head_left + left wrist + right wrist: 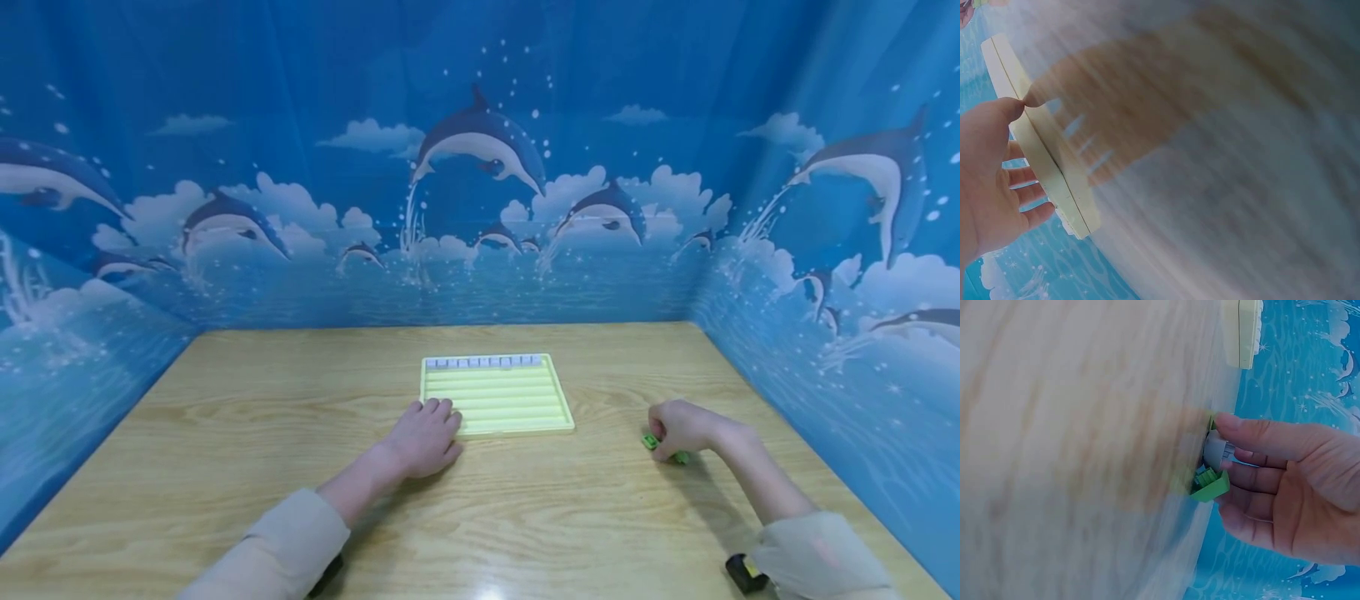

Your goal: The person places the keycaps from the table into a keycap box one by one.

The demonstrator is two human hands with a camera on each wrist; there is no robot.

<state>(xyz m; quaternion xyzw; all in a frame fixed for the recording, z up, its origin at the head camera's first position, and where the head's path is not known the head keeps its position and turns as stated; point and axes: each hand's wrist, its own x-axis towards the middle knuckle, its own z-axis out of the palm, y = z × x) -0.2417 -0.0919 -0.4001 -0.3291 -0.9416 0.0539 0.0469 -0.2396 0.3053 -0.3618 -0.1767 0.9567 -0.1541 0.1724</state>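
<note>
A shallow pale-yellow tray (517, 430) with ridged rows lies on the table. Small whitish keycaps (483, 362) line its far row. My left hand (423, 437) rests at the tray's near-left corner, fingers reaching over its edge and thumb by the front side. Off to the right, my right hand (682, 425) bends down to the tabletop. In the right wrist view its thumb and fingers pinch a grey keycap (1214, 450). A green keycap (1211, 489) touches or lies close to the fingers, and another green piece (1212, 420) shows at the thumb tip.
The wooden table (480, 517) runs back to a blue dolphin-print curtain (480, 283), which also borders both sides. A dark object (746, 573) shows by the right sleeve.
</note>
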